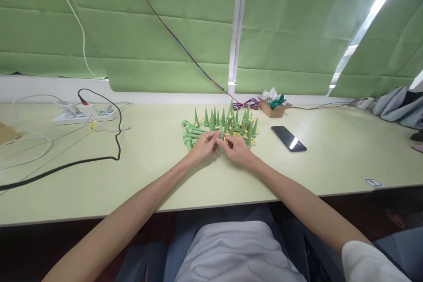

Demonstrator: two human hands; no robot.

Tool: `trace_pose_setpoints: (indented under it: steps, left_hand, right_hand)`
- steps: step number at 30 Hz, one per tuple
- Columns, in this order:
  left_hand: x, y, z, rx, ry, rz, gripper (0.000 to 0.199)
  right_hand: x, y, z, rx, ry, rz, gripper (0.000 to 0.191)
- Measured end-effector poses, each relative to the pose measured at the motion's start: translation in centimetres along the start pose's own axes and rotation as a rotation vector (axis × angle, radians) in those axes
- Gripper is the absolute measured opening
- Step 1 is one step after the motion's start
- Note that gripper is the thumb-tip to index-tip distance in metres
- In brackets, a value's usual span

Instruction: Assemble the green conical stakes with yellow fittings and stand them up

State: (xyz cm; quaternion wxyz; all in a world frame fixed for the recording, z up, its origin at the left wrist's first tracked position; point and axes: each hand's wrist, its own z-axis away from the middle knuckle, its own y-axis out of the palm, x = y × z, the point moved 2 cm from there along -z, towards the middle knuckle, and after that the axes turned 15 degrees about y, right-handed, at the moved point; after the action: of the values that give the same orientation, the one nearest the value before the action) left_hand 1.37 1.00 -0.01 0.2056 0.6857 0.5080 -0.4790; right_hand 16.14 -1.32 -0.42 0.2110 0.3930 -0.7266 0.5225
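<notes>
Both of my hands meet over the table in front of a cluster of green pointed plant watering spikes with small yellow valves. My left hand is closed, its fingertips pinching one green watering spike that points upward. On the same spike, by its yellow part, my right hand is closed too. Fingers hide most of the held piece. Several more spikes stand upright behind my hands. To the left, several green pieces lie on their sides, tapering towards the middle of the cluster.
A black phone lies right of the spikes on the pale table. Behind it stands a small cardboard box holding clear plastic and green material. A coil of wire sits beside the box. A power strip with cables occupies the left.
</notes>
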Motion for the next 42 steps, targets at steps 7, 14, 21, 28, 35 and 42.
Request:
trace_pose_setpoints:
  steps: [7,14,21,28,35,42]
  left_hand:
    - [0.17,-0.05,-0.07,0.028,0.002,0.042,0.049]
    - [0.55,-0.16,-0.01,0.037,0.004,0.043,0.049]
    - [0.64,-0.07,-0.04,0.05,0.01,0.034,0.054]
    - [0.18,0.03,-0.07,0.029,-0.007,0.05,0.052]
    - [-0.07,0.13,-0.01,0.03,-0.05,0.137,0.047]
    - [0.57,0.07,-0.03,0.019,-0.028,0.109,0.034]
  right_hand:
    - [-0.22,0.16,0.07,-0.012,-0.018,0.082,0.048]
    - [-0.42,0.26,0.08,-0.018,-0.085,0.179,0.047]
    - [-0.25,0.37,0.07,-0.014,-0.074,0.212,0.05]
    - [0.11,0.16,0.02,-0.018,-0.041,0.166,0.052]
    - [-0.01,0.19,-0.3,-0.048,-0.054,0.122,0.057]
    - [-0.42,0.5,-0.34,-0.051,-0.085,0.137,0.057]
